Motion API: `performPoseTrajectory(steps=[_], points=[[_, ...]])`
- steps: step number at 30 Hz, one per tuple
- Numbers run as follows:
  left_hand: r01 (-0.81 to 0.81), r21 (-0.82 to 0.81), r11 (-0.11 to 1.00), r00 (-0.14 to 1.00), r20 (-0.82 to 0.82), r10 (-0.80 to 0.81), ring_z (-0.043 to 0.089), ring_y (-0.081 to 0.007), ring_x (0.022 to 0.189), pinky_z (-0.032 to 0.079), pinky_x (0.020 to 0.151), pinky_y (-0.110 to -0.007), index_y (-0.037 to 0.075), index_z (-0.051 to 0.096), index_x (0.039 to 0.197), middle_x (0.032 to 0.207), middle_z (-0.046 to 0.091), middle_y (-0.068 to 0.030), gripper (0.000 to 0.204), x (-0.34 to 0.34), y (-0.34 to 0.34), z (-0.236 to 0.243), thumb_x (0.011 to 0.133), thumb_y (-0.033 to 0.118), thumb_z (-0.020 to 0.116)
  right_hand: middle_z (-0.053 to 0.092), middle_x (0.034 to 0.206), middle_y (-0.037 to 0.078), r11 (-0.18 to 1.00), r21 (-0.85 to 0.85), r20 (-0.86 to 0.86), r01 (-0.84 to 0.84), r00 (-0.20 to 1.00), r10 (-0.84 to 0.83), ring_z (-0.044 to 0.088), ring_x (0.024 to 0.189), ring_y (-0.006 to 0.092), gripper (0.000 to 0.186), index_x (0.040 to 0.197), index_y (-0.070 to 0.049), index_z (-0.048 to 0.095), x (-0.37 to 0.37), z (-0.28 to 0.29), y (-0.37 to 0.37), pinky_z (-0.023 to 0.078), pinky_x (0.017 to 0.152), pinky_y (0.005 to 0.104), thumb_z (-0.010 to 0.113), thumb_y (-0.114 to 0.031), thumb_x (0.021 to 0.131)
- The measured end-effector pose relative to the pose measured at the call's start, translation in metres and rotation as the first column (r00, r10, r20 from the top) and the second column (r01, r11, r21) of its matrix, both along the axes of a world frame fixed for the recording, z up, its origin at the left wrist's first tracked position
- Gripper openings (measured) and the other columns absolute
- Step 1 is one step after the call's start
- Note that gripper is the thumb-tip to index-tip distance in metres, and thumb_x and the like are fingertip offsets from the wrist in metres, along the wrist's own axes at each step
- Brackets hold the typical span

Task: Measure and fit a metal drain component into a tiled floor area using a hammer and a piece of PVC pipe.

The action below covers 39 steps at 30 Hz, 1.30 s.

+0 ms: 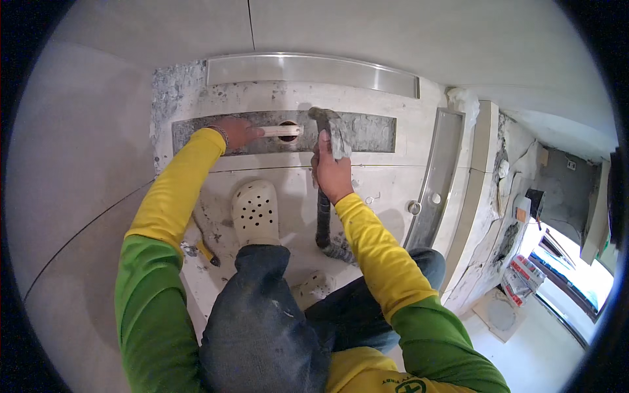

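Note:
My left hand (238, 133) is closed on a pale flat strip (278, 131), held across a round dark hole (287, 138) in a long, rough grey recessed channel (376, 134) in the floor. My right hand (331, 171) grips a dark flexible hose (323, 219) just below its upper end (321, 113), which has grey material wrapped or hanging on it. That end is over the channel, just right of the hole. A steel trough (312, 73) lies along the far side of the channel.
My white clog (255, 213) is below the channel. A yellow-handled tool (208, 253) lies at lower left. A steel panel (436, 177) with rings runs along the right. Beyond it are cracked, patched surfaces, stacked packages (523, 278) and a bright opening.

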State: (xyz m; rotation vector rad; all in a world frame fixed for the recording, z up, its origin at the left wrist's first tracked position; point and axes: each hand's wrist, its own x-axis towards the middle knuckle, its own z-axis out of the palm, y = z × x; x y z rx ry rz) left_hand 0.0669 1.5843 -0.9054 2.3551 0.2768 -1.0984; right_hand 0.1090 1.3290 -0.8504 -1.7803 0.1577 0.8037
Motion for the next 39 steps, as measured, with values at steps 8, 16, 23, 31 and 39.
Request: performPoseTrajectory(steps=[8,16,23,31,39], points=[[0.077,0.008,0.997,0.996,0.040,-0.078,0.062,-0.0397,0.097,0.046,0.088,-0.049,0.003,0.066,0.104,0.104,0.066,-0.0213,0.070,0.021,-0.017,0.002,0.091,0.065,0.037,0.051,0.065,0.009,0.821,-0.384,0.508,-0.422,0.647,0.569,0.055,0.055,0.0182,0.031,0.104,0.000,0.059,0.037,-0.083,-0.063,0.046,0.046,0.0313,0.050,-0.028,0.096],[0.311,0.340,0.888,0.941,0.020,-0.337,0.064,-0.0367,0.097,0.048,0.088,-0.047,0.003,0.070,0.100,0.104,0.067,-0.0197,0.065,0.095,-0.054,0.103,0.091,0.060,0.040,0.046,0.056,0.004,0.985,-0.155,-0.206,0.076,0.973,-0.108,0.043,0.035,0.0152,0.047,0.089,-0.005,0.053,0.025,0.067,-0.071,0.039,0.034,0.0302,0.050,-0.052,0.094],[-0.061,0.056,0.997,0.995,0.088,0.056,0.063,-0.0391,0.091,0.046,0.088,-0.047,0.001,0.061,0.112,0.099,0.064,-0.0249,0.071,0.012,-0.004,0.041,0.092,0.064,0.033,0.042,0.056,0.000,0.976,0.002,-0.404,0.216,0.894,-0.196,0.039,0.037,0.0120,0.060,0.088,-0.009,0.048,0.007,0.114,-0.095,0.036,0.036,0.0265,0.044,-0.069,0.089],[-0.419,-0.100,0.903,0.903,0.058,0.425,0.058,-0.0302,0.063,0.048,0.066,-0.039,0.000,0.062,0.081,0.067,0.060,-0.0149,0.072,-0.069,-0.005,0.022,0.090,0.067,0.040,0.043,0.060,-0.001,0.958,-0.115,-0.576,0.262,0.768,-0.279,0.041,0.042,0.0109,0.043,0.091,-0.009,0.047,-0.009,0.076,-0.104,0.038,0.039,0.0288,0.065,-0.048,0.087],[-0.147,0.205,0.968,0.987,0.090,0.131,0.061,-0.0415,0.092,0.047,0.083,-0.048,0.006,0.067,0.092,0.094,0.066,-0.0220,0.068,-0.028,-0.030,0.033,0.090,0.066,0.037,0.044,0.062,-0.001,0.985,-0.101,-0.571,0.142,0.802,-0.174,0.044,0.045,0.0114,0.048,0.096,-0.007,0.050,-0.013,0.067,-0.105,0.041,0.042,0.0298,0.062,-0.053,0.087]])
